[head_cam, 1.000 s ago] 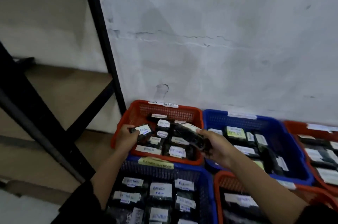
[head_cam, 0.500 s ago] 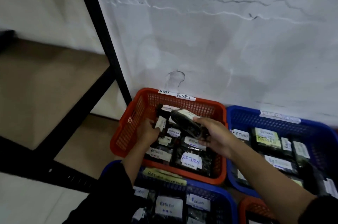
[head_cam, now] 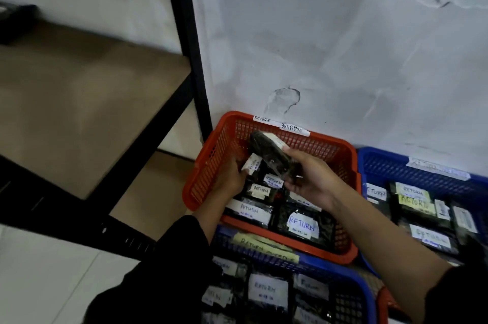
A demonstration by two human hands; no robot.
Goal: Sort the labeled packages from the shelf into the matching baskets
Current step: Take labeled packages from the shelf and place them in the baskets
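The person looks to be mid-placement, filing packages into the red basket [head_cam: 211, 165] whose far rim carries a strip marked "RETURN OVERDUE". Farthest left, the left hand [head_cam: 228, 178] is down inside that basket, fingers and thumb pinching a small dark package with a white label [head_cam: 253, 163], tilted on edge above the ones already lying there. Just right of it, the right hand [head_cam: 309, 178] grips a longer dark plastic-wrapped package [head_cam: 269, 156], its pale label facing away, held above the basket's middle. Next, I'd judge, each wants lowering flat into a gap among the "RETURN" labelled packs and letting go.
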